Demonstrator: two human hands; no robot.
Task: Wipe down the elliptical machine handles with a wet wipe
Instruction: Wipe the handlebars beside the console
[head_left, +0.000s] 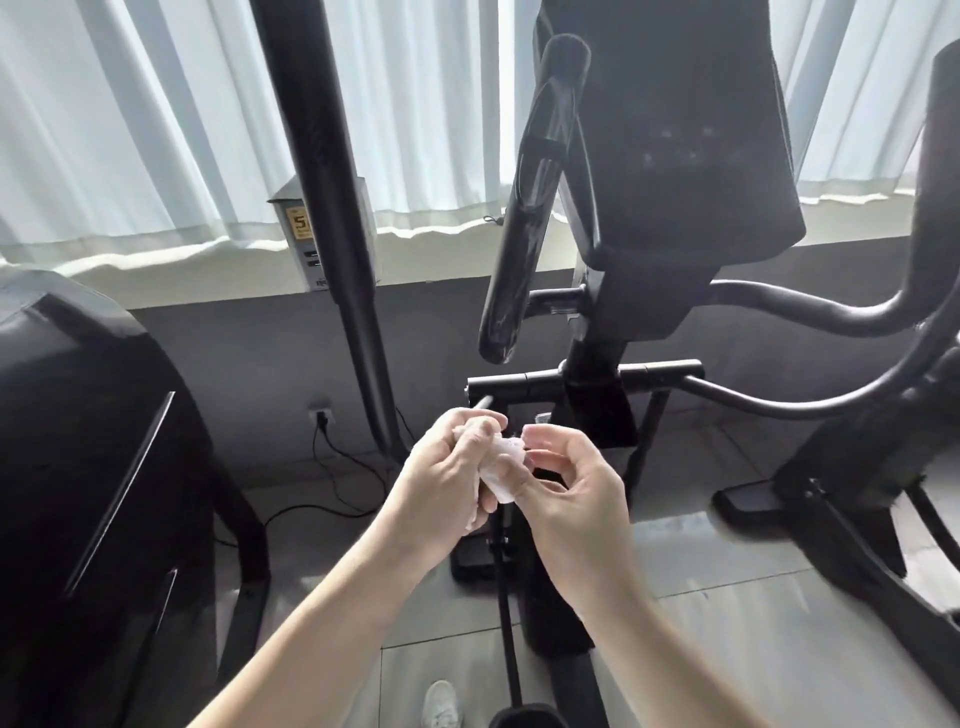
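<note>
A crumpled white wet wipe (503, 470) sits between both hands at the centre of the view. My left hand (447, 473) grips it with curled fingers, and part of the wipe hangs below the palm. My right hand (571, 483) pinches its other end between thumb and fingers. Both hands are in front of the black elliptical machine, below its glossy left moving handle (524, 218). A long black handle bar (324, 156) rises at the left. The curved right handle (810, 312) bends away at the right. The dark console (685, 130) stands above.
Another black machine (93, 467) fills the left side. White curtains (130, 114) hang behind, with a grey wall and a wall socket (319, 415) with trailing black cables. A short crossbar (582, 379) spans the elliptical's post. Grey tiled floor and a white shoe (441, 704) lie below.
</note>
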